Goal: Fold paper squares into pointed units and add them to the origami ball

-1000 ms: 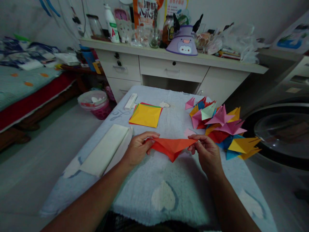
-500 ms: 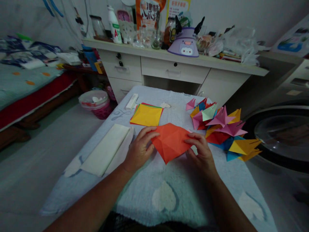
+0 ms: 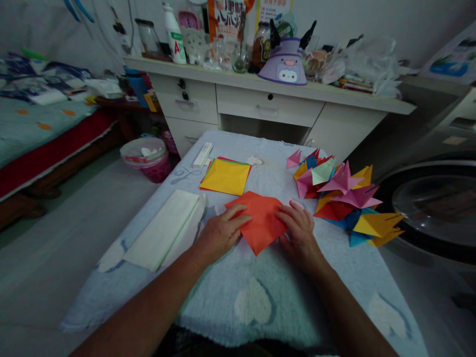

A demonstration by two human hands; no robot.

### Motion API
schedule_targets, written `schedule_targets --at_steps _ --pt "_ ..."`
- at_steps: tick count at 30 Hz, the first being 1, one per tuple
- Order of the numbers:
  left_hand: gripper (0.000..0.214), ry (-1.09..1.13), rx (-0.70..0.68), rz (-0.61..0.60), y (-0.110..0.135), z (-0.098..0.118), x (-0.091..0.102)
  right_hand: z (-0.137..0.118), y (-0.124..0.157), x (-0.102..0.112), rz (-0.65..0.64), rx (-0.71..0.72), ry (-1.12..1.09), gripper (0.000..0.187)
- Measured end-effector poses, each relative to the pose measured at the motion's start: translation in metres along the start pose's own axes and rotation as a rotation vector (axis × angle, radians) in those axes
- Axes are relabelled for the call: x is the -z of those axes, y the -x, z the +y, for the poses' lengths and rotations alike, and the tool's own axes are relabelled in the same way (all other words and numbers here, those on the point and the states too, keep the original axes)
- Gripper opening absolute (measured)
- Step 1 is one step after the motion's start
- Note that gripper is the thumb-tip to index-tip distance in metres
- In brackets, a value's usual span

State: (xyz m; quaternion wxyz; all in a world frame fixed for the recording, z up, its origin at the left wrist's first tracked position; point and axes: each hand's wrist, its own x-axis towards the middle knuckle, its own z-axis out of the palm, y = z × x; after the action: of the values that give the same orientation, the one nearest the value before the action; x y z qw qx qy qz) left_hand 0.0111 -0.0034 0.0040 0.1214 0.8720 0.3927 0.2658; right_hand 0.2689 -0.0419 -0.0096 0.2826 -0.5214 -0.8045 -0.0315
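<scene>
An orange paper square lies unfolded and creased on the pale blue towel covering the table. My left hand rests on its left corner with fingers stretched flat. My right hand presses its right side, fingers also flat. A heap of folded paper shapes in pink, yellow, blue and red lies just right of my right hand. A stack of coloured square sheets, yellow on top, sits beyond the orange sheet.
A folded white cloth lies at the left of the table, scissors and a white tube farther back. A cluttered white desk stands behind, a pink bin on the floor, a bed at left.
The orange paper was held up as a folded triangle; it has been opened into a square and laid flat on the towel, with both hands now pressing on it.
</scene>
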Motion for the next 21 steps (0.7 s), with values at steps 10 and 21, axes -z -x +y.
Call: schedule_targets --at_steps 10,21 --pt "0.043 0.144 -0.173 0.029 0.002 0.0 0.007 -0.014 -0.001 0.007 -0.136 0.027 0.107 0.063" --pt "0.044 0.036 -0.11 -0.037 0.007 -0.004 0.01 -0.011 0.004 -0.002 -0.338 0.036 0.042 0.056"
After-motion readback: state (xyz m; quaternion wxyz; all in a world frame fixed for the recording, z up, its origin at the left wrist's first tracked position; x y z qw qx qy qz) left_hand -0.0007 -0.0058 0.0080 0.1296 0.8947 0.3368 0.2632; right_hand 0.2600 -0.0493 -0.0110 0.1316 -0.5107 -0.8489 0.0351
